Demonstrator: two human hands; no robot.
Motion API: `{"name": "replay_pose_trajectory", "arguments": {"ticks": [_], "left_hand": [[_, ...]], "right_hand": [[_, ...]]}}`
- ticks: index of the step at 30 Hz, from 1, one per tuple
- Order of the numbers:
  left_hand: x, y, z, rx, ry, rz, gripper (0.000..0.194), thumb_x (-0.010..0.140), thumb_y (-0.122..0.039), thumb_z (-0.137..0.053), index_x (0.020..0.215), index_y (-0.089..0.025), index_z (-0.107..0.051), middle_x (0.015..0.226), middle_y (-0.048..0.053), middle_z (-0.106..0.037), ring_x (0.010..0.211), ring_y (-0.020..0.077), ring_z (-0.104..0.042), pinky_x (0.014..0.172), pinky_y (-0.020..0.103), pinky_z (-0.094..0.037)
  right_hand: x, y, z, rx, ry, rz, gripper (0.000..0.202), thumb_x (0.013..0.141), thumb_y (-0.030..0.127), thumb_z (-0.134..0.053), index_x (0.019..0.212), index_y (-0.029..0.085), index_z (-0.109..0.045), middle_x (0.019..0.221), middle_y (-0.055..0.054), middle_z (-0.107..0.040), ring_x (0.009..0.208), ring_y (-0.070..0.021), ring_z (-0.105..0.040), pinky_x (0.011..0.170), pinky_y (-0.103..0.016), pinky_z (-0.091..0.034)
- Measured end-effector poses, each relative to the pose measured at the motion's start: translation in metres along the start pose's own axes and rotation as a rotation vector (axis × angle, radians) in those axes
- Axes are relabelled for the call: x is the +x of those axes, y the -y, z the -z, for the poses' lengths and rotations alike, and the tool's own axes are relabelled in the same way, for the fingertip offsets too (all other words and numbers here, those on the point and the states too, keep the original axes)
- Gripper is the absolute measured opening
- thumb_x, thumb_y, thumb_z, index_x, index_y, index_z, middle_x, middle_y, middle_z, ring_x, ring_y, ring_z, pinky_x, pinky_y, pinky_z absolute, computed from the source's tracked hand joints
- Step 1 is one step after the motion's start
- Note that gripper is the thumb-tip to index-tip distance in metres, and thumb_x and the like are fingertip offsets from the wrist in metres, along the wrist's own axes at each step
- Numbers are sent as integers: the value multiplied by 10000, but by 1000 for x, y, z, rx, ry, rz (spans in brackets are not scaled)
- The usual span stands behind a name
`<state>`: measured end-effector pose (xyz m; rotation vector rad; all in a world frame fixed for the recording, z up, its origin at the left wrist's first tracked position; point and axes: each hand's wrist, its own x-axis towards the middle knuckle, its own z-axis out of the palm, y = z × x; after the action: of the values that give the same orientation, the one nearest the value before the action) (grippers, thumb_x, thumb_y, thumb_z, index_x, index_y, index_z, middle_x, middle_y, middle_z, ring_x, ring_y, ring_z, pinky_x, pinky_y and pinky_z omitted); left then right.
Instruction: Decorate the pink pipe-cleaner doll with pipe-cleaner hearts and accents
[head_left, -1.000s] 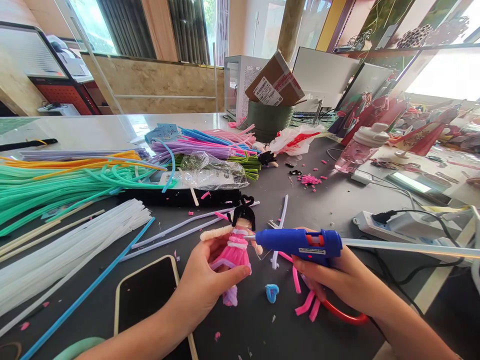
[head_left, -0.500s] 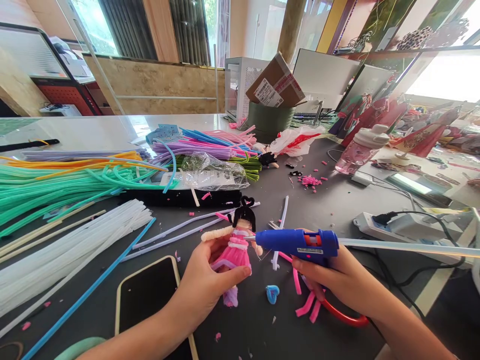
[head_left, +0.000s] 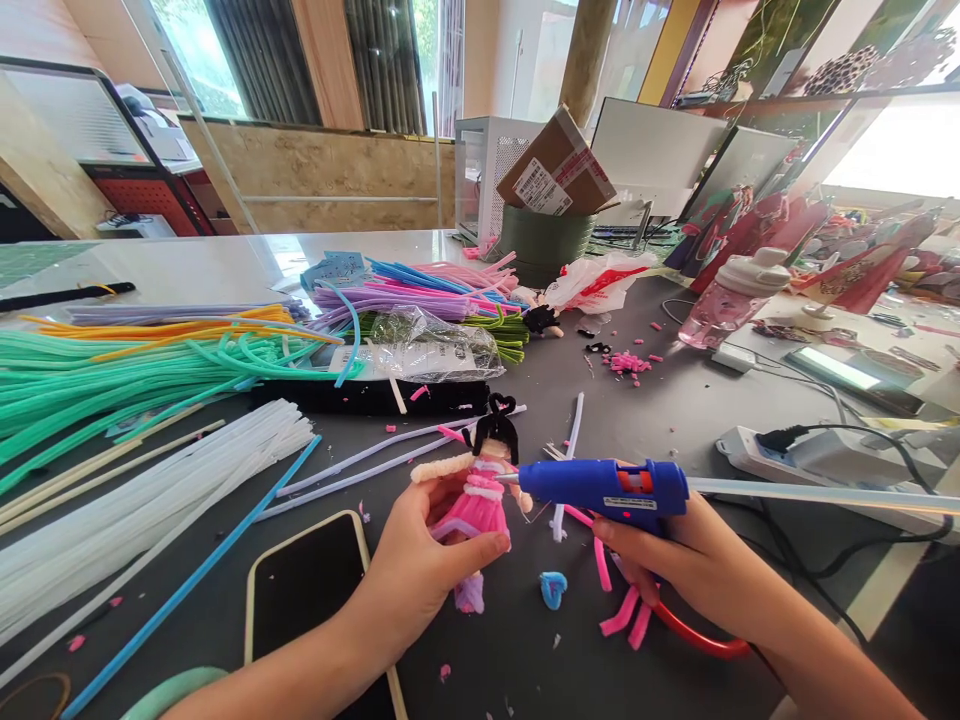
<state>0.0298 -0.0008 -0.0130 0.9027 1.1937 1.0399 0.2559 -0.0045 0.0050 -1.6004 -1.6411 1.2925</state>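
My left hand (head_left: 442,555) is closed around a small pipe-cleaner doll (head_left: 481,505) with black hair, a pink dress and cream arms. Its thumb presses on the skirt. In my right hand (head_left: 675,550) is a blue hot glue gun (head_left: 600,490), a long clear glue stick (head_left: 817,490) sticking out of its back. The metal nozzle meets the doll's upper body at the waist band; whether glue is coming out is too small to tell. Below the gun lie a blue heart-shaped piece (head_left: 553,590), pink pipe-cleaner pieces (head_left: 622,615) and a red handle (head_left: 697,630), partly under my right hand.
Bundles of green (head_left: 150,390) and white pipe cleaners (head_left: 172,500) cover the left side. A phone (head_left: 307,590) lies by my left forearm. At right are a power strip (head_left: 810,470) with cables and a pink bottle (head_left: 731,300). Pink scraps (head_left: 628,364) lie farther back.
The view has shifted slightly, so everything sits a little farther right. Both hands keep their holds, and the nozzle stays at the doll's waist.
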Motion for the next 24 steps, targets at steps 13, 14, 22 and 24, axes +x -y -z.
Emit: {"name": "replay_pose_trajectory", "arguments": {"ticks": [13,14,22,24], "left_hand": [[2,1,0,2,3,17,601,590,-186,-843,1133,-170,-585,1182,110,-734,1094,324,-690,964,426,-541],[2,1,0,0,1,19,606,590,-187,-844,1137,-168,-584,1187,111,-732,1097,324,-688,968,427,-539],[2,1,0,1,-20,-3,592,566,-192,-859,1107,-173,-621,1121,106,-757,1073,347,-699,959,461,-549],[2,2,1,7,-16,-9,601,567,-195,-862,1118,-171,-624,1137,109,-753,1075,346,-699,954,454,-552]], "right_hand": [[-3,4,0,-81,-24,43,310,824,502,-584,689,229,-527,429,57,-506,446,-133,-456,518,-285,-352],[-3,4,0,-89,-24,42,324,825,501,-581,661,231,-509,425,52,-510,447,-134,-460,524,-287,-360],[-2,-1,0,-69,-29,26,401,827,527,-599,573,238,-489,421,26,-538,434,-143,-490,505,-293,-369],[-2,-1,0,-82,-39,35,406,827,528,-600,567,239,-484,424,26,-537,442,-147,-497,511,-294,-376]]}}
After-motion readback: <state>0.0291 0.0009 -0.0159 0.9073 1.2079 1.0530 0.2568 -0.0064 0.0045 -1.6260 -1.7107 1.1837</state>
